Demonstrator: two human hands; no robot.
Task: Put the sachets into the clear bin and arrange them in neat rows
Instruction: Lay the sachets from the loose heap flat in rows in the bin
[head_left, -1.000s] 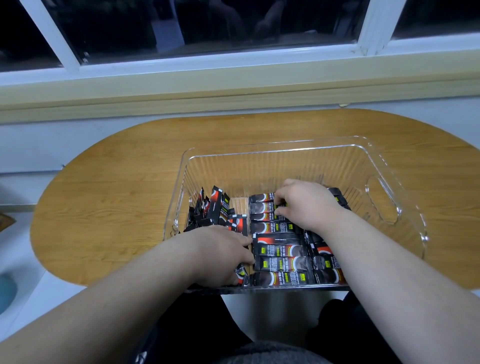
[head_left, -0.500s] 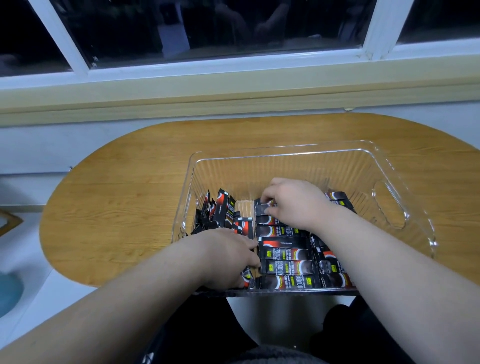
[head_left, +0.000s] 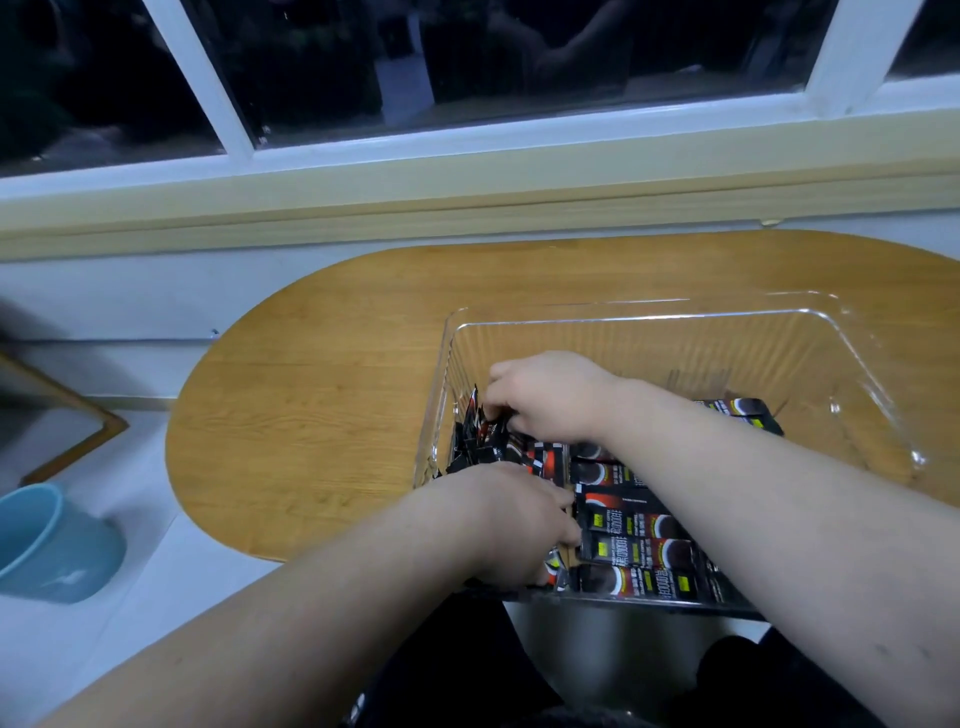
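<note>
A clear bin (head_left: 649, 317) stands on the wooden table (head_left: 322, 395). Black and red sachets lie in a flat row (head_left: 634, 551) along its near middle. A loose pile of sachets (head_left: 480, 439) stands on end against its left wall. My right hand (head_left: 550, 397) reaches across to that pile, and its curled fingers pinch a sachet at the top. My left hand (head_left: 514, 519) is in the bin's near left corner, fingers curled over sachets and touching the row's left ends. One sachet end shows under it. More sachets (head_left: 743, 410) lie behind my right forearm.
The bin's far half holds nothing but its ribbed floor. A blue cup (head_left: 47, 540) sits on the white ledge left of the table, with a wooden frame (head_left: 78, 431) behind it. A window sill runs behind the table.
My right hand has moved left, from the far end of the flat row to the loose pile. My left hand has stayed in the near left corner. The view has swung left.
</note>
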